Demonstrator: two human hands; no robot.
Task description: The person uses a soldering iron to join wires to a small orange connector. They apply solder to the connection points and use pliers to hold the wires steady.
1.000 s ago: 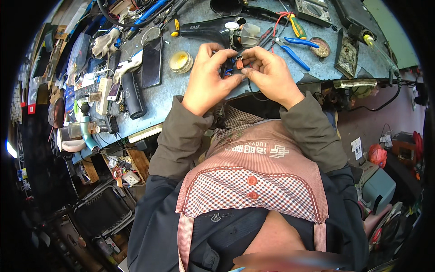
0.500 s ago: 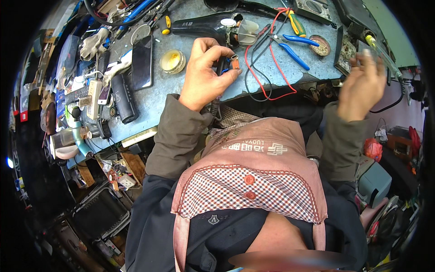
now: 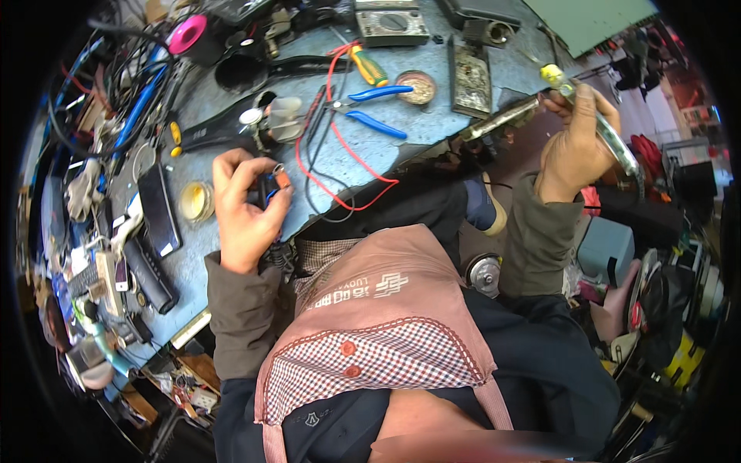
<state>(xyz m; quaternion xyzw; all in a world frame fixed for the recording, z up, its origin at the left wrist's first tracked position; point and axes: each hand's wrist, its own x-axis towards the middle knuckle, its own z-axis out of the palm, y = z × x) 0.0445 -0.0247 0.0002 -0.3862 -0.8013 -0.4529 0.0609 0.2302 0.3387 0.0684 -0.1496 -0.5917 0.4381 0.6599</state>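
Observation:
My left hand (image 3: 245, 208) pinches a small orange-and-dark part (image 3: 282, 179) with a bit of blue wire showing, above the bench's front edge. At the right, my right hand (image 3: 577, 143) is wrapped round the clear greenish handle of a soldering iron (image 3: 617, 147), whose yellow front end points toward the far side. An open jar of yellow paste or rosin (image 3: 196, 201) stands left of my left hand. Just beyond that hand is a black hair dryer (image 3: 212, 133) with its end opened up. Red and black test leads (image 3: 337, 139) loop to the right of it.
Blue-handled pliers (image 3: 377, 123), a screwdriver (image 3: 369, 65) and a round tin (image 3: 417, 87) lie mid-bench. A multimeter (image 3: 392, 27) and a grimy metal tray (image 3: 471, 81) are farther back. Clutter, including a phone (image 3: 158, 210), fills the left side.
My right hand has closed on the soldering iron, which lay at the bench's right end, and holds it up. The view has turned rightward; my left hand still pinches the small part.

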